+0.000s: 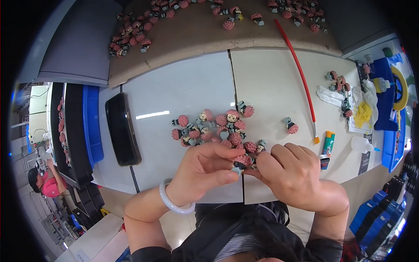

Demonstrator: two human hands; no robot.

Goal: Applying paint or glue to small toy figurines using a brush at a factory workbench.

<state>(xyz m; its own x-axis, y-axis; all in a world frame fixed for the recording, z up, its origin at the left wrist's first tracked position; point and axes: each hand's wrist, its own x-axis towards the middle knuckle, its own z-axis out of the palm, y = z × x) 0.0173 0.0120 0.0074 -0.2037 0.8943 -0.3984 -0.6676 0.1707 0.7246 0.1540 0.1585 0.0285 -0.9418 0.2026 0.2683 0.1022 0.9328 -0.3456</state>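
Close to the table's front edge, my left hand pinches a small pink-haired figurine between thumb and fingers. A pale bangle circles that wrist. My right hand is closed, its fingertips meeting at the figurine's right side; what they grip is hidden. Just beyond both hands lies a loose heap of similar figurines with pink spiky hair and grey-and-dark bodies. Another figurine lies apart, to the right of the heap.
A black phone lies left. A red-handled brush and a green-and-orange lighter lie right. Many figurines cover the brown back shelf. White bottle, yellow scraps and blue bin stand far right. A person sits far left.
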